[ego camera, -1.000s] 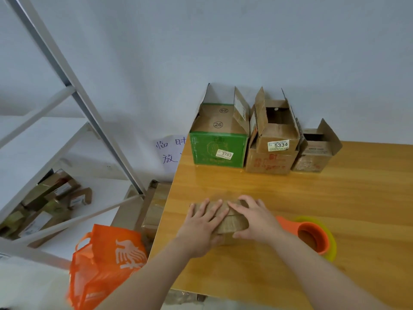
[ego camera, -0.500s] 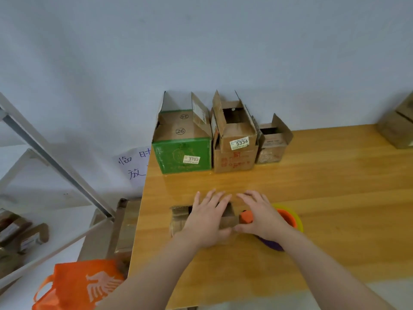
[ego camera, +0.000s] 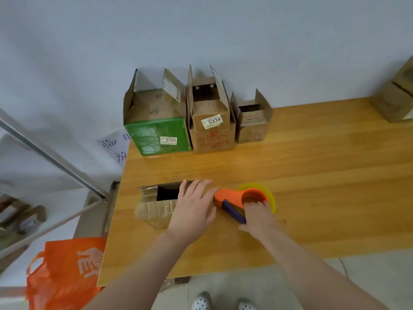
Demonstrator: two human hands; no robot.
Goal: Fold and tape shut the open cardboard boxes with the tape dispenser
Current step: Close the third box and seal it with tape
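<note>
A small brown cardboard box (ego camera: pixel 154 209) lies near the table's front left, its dark opening showing at the left. My left hand (ego camera: pixel 193 209) lies flat on the box's right part with straight fingers. Just right of it sits the orange tape dispenser (ego camera: pixel 232 195) with a blue handle and a yellow-green roll. My right hand (ego camera: pixel 257 217) grips the dispenser at its handle and ring. Against the wall stand three open boxes: a green one (ego camera: pixel 156 135) labelled 3703, a brown one (ego camera: pixel 211 128) labelled 5334, and a smaller brown one (ego camera: pixel 252 124).
The wooden table (ego camera: pixel 312 175) ends at the wall behind. More cardboard boxes (ego camera: pixel 395 97) sit at its far right. Left of the table are a metal shelf frame (ego camera: pixel 55 162), an orange bag (ego camera: pixel 64 274) and a paper note (ego camera: pixel 116 146). Shoes (ego camera: pixel 223 303) show below.
My right hand left the box top and took hold of the tape dispenser. The left hand stayed on the box, whose left end now shows open. The view swung right and down.
</note>
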